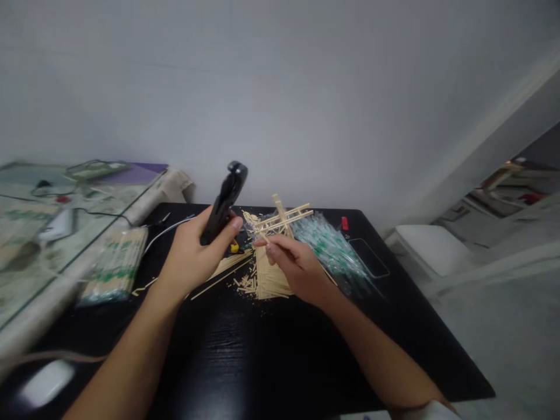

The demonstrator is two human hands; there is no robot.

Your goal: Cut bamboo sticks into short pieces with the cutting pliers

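Observation:
My left hand [192, 251] is wrapped round a black handheld tool [224, 201], raised above the table with its rounded end up; its exact kind is hard to make out. My right hand [301, 269] pinches a thin wooden stick [265, 237] between thumb and forefinger. Just beyond those fingers rises a frame of crossed wooden sticks [286, 220]; whether the pinched stick joins it I cannot tell. Under and beside the right hand lies a pile of sticks [269, 280], with short cut pieces [247, 284] to its left. A small yellow item [235, 247] is partly hidden near my left thumb.
Clear wrapped packs with green print [330, 245] lie right on the black table [262, 361]; a red piece [345, 223] is behind. More wrapped sticks [114, 262], a white cable [164, 233] and a white mouse [48, 382] are left. A white stool [429, 248] stands right.

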